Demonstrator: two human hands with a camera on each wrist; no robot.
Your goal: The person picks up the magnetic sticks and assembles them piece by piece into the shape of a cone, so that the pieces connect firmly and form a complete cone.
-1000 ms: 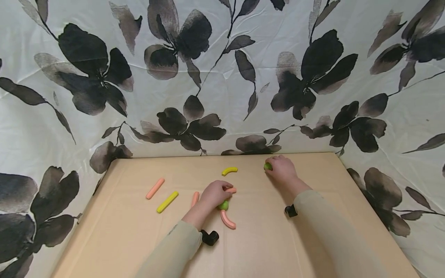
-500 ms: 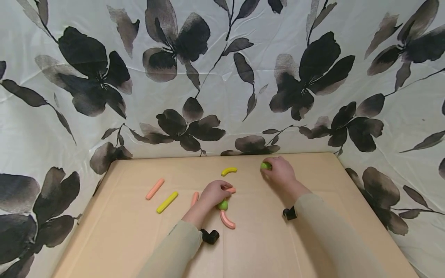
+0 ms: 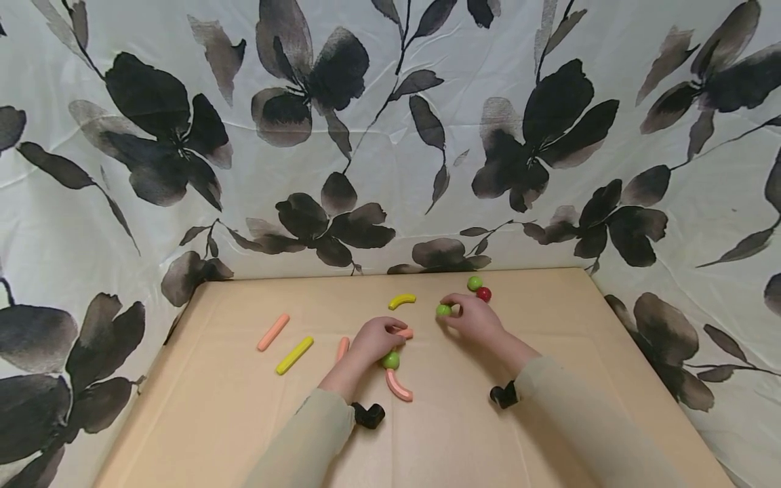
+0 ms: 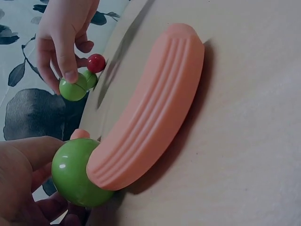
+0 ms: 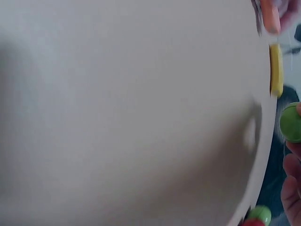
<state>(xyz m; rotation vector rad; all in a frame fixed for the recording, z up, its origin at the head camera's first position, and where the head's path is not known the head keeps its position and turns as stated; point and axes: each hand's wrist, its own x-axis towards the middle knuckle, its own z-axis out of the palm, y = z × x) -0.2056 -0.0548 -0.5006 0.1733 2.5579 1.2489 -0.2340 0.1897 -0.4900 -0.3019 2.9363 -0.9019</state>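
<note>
we've got a green ball (image 3: 443,310) pinched in the right hand (image 3: 472,318) just over the cardboard table (image 3: 201,407), near the yellow curved piece (image 3: 402,299). left hand (image 3: 377,337) curls round another green ball (image 3: 391,360) that touches a pink curved piece (image 3: 399,385). a spare green ball (image 3: 474,283) and a red ball (image 3: 484,294) sit behind.

right hand (image 3: 474,320) pinches green ball (image 3: 443,310) | left hand (image 3: 378,337) on green ball (image 3: 391,360)

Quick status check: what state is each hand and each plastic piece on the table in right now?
Left hand: grips green ball joined to curved pink bar.
Green ball: attached to bar's end.
Curved pink bar: flat on table.
Right hand: pinches second green ball.
Third green ball, red ball: loose, side by side.
</note>
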